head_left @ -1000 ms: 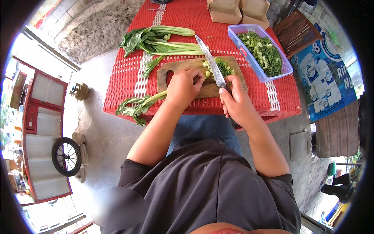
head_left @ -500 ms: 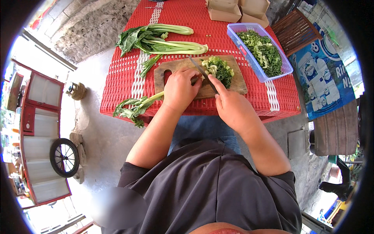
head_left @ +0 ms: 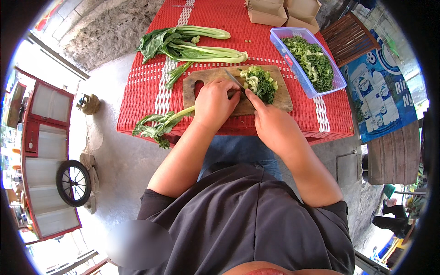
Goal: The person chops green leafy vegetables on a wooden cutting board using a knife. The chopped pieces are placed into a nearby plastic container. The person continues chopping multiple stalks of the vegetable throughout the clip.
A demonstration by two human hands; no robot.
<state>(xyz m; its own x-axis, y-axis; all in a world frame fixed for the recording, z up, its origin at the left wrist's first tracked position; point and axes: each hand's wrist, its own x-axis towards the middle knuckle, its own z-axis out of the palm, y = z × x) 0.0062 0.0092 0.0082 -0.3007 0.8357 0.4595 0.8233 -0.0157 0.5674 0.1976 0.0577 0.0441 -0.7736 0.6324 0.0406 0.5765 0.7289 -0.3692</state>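
Note:
A wooden cutting board (head_left: 285,100) lies at the near side of the red woven table. My left hand (head_left: 215,101) presses a leafy green stalk (head_left: 172,119) on it; the wilted leaves trail off to the left, over the table edge. The stalk's cut end is mostly hidden under my fingers. Wrapped round the handle of a kitchen knife (head_left: 235,79), my right hand (head_left: 277,123) has its index finger along the top. The blade slants up and left, close to my left fingertips. Chopped greens (head_left: 261,85) are heaped just right of the blade.
Whole leafy greens (head_left: 213,55) lie beyond the board. A clear purple-rimmed plastic container (head_left: 340,82) at the right holds chopped greens. Cardboard boxes (head_left: 268,20) stand open at the far edge. A wooden chair (head_left: 350,39) is beside the table's right side.
The knife blade has shifted slightly and sits closer against my left fingertips. Both hands otherwise keep nearly the same places.

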